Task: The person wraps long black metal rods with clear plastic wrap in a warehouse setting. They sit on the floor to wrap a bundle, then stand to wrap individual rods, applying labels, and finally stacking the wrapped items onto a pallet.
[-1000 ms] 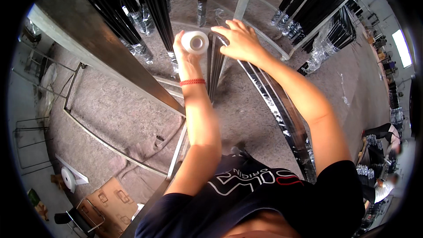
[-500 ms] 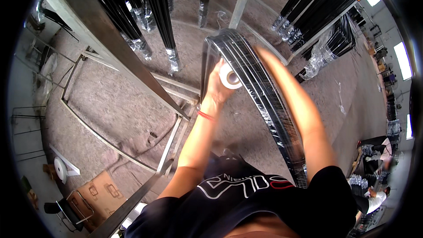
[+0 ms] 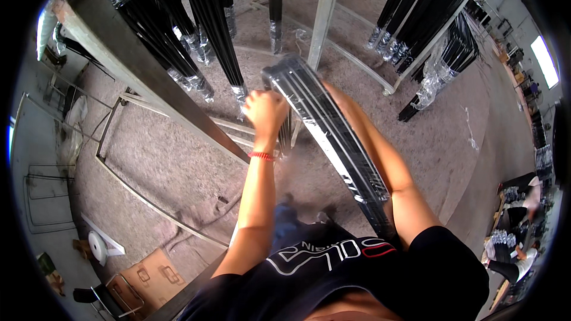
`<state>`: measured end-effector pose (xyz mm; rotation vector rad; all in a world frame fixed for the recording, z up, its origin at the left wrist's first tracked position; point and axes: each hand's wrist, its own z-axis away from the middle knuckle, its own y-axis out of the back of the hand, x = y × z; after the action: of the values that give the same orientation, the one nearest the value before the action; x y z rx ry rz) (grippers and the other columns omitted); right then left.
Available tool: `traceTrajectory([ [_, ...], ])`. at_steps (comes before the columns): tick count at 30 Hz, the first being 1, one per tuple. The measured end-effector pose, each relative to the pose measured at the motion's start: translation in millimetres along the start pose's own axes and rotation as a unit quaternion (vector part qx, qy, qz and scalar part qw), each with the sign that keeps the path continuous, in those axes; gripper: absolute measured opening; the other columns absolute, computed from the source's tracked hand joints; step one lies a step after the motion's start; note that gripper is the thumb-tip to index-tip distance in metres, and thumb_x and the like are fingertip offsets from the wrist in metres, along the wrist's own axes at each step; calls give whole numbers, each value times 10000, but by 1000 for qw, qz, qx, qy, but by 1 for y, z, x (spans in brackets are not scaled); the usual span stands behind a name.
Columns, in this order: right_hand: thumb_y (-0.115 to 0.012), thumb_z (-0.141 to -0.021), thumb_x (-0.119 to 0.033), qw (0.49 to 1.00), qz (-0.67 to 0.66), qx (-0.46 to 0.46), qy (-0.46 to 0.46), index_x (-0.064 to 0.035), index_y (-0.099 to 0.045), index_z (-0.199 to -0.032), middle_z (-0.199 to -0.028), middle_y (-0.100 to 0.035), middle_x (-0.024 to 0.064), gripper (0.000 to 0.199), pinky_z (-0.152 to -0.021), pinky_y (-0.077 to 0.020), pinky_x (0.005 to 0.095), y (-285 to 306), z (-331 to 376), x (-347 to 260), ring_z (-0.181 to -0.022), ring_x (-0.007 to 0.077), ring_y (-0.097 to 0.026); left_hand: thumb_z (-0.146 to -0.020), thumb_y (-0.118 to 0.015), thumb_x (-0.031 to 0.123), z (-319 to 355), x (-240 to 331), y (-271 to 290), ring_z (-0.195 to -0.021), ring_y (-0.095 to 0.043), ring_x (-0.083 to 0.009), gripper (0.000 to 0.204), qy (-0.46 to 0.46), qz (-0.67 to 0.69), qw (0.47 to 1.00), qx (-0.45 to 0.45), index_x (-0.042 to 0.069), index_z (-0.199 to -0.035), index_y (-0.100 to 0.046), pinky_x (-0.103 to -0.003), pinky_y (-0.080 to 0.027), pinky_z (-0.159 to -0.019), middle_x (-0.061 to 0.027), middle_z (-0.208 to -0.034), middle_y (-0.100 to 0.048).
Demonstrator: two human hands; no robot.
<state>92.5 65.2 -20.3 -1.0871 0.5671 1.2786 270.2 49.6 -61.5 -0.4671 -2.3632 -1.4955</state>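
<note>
A bundle of long black bars (image 3: 324, 125), wrapped in clear shiny plastic film, slants from my chest up toward the middle of the view. My left hand (image 3: 264, 110), with a red bracelet (image 3: 260, 156) on its wrist, is beside the bundle's far end on the left. Its fingers are curled closed, and what they hold, if anything, is hidden. Along the bundle's right side runs my right arm (image 3: 380, 148). The bundle covers my right hand's fingers. The white roll does not show now.
A grey metal beam (image 3: 160, 83) crosses at left, above a floor-level frame (image 3: 148, 199). Black bar bundles (image 3: 214, 30) with film-wrapped ends stand ahead; others (image 3: 422, 18) lean on a rack at right. A chair (image 3: 107, 297) is at lower left. Other people (image 3: 523, 261) are at far right.
My left hand has moved left and lost sight of the white roll, which was in it before. My right arm has shifted closer behind the bundle, whose far end moved slightly left and nearer.
</note>
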Motion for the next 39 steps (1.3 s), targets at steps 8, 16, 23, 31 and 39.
traceTrajectory([
  [8,-655,-670,-244,922,-373,97,-32,-48,-471,-1064,-958,-544,177,477,-724,-479,521,-1,-5,-45,-858,330,-551,-779,-507,188,-64,-25,18,-718,-551,-171,231,103,637,759,91,-22,-755,-601,-287,-410,-738,-84,-729,-597],
  [16,-655,-658,-221,898,-423,95,-70,-83,-479,-1067,-1037,-517,185,466,-778,-454,575,-25,-54,-81,-916,362,-534,-828,-442,208,-77,-15,28,-897,-578,-187,345,-13,674,701,-234,-52,-979,-610,-278,-411,-859,-129,-965,-626],
  [23,-645,-705,-168,925,-360,124,-1,-77,-516,-970,-1018,-515,129,308,-745,-485,566,-93,-70,-97,-934,260,-514,-751,-459,47,-68,-20,27,-984,-494,-202,414,106,655,729,-168,24,-1154,-367,-283,-386,-835,-169,-1094,-510],
  [31,-649,-670,-232,965,-258,-24,46,-44,-287,-1227,-1110,-392,310,690,-745,-501,545,-117,-113,-124,-964,461,-487,-662,-333,41,-79,-16,17,-972,-533,-210,558,49,700,668,-248,-62,-1204,-418,-273,-407,-864,-190,-1079,-555],
  [39,-582,-711,-288,915,-310,-155,205,41,-284,-1189,-1061,-436,255,653,-781,-507,481,-130,-116,-159,-980,415,-498,-641,-310,-64,-90,-18,48,-916,-558,-142,399,26,649,677,-347,3,-933,-574,-215,-444,-795,-116,-1047,-584],
])
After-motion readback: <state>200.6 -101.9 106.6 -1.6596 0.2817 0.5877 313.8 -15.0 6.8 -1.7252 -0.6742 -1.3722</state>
